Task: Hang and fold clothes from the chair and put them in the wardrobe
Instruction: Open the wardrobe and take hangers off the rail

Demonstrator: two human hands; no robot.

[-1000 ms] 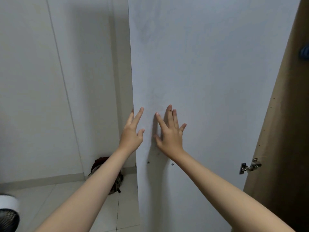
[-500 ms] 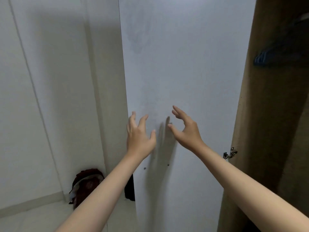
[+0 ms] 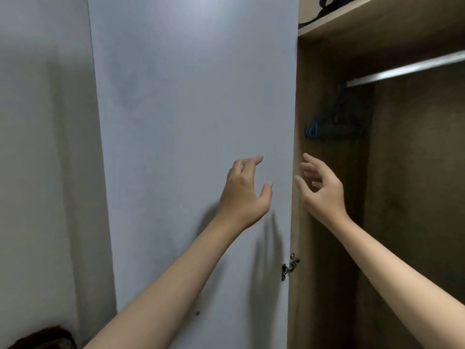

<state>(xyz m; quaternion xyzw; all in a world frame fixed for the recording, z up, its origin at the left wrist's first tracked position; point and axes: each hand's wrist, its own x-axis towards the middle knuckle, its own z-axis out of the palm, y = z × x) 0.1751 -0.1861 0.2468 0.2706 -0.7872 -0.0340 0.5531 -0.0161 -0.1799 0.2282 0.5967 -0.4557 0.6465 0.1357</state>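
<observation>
Before wardrobe (image 3: 415, 197): both hands off door (image 3: 191, 122), now loosely curled.

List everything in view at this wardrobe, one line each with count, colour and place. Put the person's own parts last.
wardrobe door: one, pale grey-white, swung open, filling the centre of the view.
hinge: one, silver metal, low on the door's right edge, joining it to the wardrobe side panel.
wardrobe interior: one, brown wood, right of the door.
hanging rail: one, silver, across the upper right, under the shelf.
hangers: a bunch, count unclear, blue and dark, on the rail's left end.
top shelf: one, light wood, top right; a dark item lies on it.
wall: white, left of the door.
dark reddish object: one, bottom left corner, mostly cut off.
left hand: fingers loosely curled, empty, in front of the door.
right hand: fingers loosely curled, empty, at the wardrobe opening.
</observation>
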